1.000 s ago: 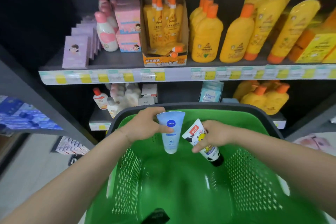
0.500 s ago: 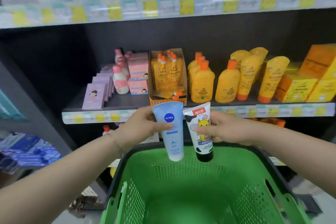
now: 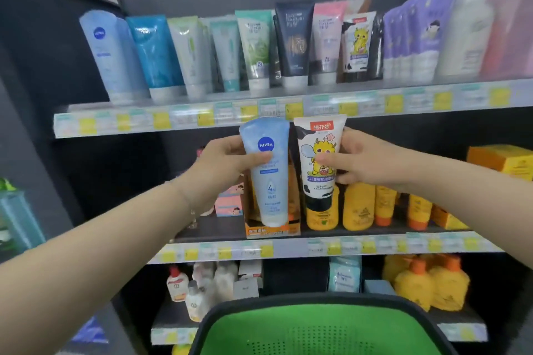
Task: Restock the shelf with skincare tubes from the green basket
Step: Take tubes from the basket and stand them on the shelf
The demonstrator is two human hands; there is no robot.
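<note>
The top shelf (image 3: pixel 288 112) carries a close-packed row of tubes standing cap-down, with a little bare board left of the shelved Nivea tube (image 3: pixel 106 52) at its end. The green basket (image 3: pixel 317 331) sits low in front. Just under the shelf's label strip, two tubes are held side by side, long axes vertical, crimped ends up and caps down. The left hand (image 3: pixel 225 164) grips the blue tube (image 3: pixel 268 181), and the right hand (image 3: pixel 363 161) grips the white cartoon tube (image 3: pixel 318 158), fingers (image 3: pixel 227 144) curled round each.
</note>
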